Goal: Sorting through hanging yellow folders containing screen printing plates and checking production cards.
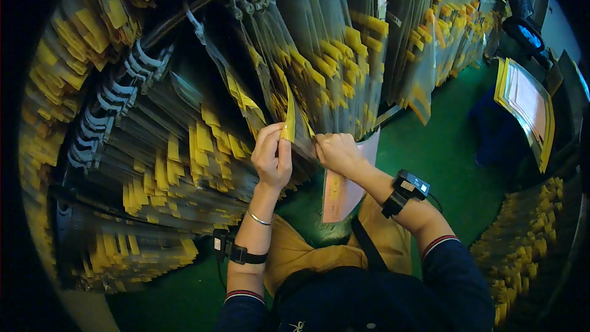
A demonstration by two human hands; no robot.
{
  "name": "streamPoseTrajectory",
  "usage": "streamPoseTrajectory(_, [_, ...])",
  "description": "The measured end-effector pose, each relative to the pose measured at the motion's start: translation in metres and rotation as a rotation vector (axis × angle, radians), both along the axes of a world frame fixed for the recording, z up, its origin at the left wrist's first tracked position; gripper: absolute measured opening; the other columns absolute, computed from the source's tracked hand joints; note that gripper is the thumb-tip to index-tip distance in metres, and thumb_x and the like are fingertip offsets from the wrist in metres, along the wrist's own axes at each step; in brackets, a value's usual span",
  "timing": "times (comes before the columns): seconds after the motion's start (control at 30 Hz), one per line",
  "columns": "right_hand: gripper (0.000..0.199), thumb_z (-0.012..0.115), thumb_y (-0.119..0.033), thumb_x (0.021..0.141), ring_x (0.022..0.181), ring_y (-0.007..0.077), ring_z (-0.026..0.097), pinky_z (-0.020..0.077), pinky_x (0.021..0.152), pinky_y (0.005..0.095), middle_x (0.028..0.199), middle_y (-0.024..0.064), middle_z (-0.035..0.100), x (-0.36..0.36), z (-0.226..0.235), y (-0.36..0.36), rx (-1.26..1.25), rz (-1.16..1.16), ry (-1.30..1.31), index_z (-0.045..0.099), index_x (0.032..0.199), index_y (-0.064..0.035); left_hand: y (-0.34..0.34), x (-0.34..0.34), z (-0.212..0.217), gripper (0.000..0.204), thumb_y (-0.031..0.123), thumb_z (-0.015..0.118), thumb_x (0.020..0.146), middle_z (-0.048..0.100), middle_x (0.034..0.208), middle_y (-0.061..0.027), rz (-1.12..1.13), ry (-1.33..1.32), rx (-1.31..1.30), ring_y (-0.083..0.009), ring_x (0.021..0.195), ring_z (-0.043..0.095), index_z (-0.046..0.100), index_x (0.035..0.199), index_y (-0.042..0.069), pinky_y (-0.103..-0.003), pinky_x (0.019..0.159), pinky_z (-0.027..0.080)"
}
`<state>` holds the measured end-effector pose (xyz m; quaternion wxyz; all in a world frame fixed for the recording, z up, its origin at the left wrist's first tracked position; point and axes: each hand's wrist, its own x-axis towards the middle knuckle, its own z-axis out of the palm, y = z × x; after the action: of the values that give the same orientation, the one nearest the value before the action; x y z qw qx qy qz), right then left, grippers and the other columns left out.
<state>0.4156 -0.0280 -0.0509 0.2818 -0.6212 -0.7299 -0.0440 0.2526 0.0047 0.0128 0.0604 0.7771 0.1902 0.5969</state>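
Between thumb and fingers, my left hand (272, 155) pinches the yellow edge strip (289, 114) of a clear plastic sleeve that hangs from the rack. My right hand (340, 152) is closed just to its right, its fingertips against the sleeve's other edge. A pink paper sheet (345, 192) with print on it slants down from beneath the right hand and wrist, apparently gripped in that hand. The fingers' undersides are hidden, so the exact hold cannot be seen. The sleeve's lower part is lost among the neighbouring ones.
Hanging sleeves with yellow tabs (200, 147) crowd the left, hooked on a dark rail (175, 18). More sleeves (430, 43) hang at the far right. A stack of yellow-edged sheets (525, 107) lies at the right, above further tabbed sleeves (522, 246). The floor (442, 147) is green.
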Motion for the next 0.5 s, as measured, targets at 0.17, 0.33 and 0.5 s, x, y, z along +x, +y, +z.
streamPoseTrajectory(0.17, [0.015,0.058,-0.013,0.074,0.064,0.0327,0.065,0.0508,0.056,0.0421,0.072,0.0187,0.065,-0.008,-0.023,0.021,-0.022,-0.064,0.001,0.059,0.082,-0.0007,-0.004,-0.003,0.002,0.009,0.0,0.056,0.085,0.064,0.093,-0.0178,-0.002,0.032,-0.089,-0.0259,0.081,0.063,0.062,0.088,-0.006,-0.031,0.073,0.05])
streamPoseTrajectory(0.33, [0.019,0.061,-0.017,0.076,0.067,0.0319,0.066,0.0515,0.058,0.0408,0.073,0.017,0.065,-0.01,-0.025,0.042,-0.019,-0.097,-0.01,0.058,0.086,-0.0014,-0.023,0.001,0.011,0.009,-0.002,0.057,0.082,0.066,0.088,-0.0189,-0.054,0.068,0.05,-0.0263,0.075,0.066,0.063,0.086,-0.007,-0.03,0.067,0.052])
streamPoseTrajectory(0.5, [0.019,0.059,-0.019,0.079,0.069,0.0337,0.065,0.0518,0.061,0.0431,0.075,0.0162,0.066,0.007,-0.003,0.011,-0.183,-0.068,-0.063,0.061,0.094,-0.007,-0.039,0.011,0.012,0.013,0.001,0.065,0.078,0.065,0.093,-0.0159,-0.058,0.155,0.045,-0.0292,0.076,0.065,0.064,0.09,-0.004,-0.034,0.066,0.054])
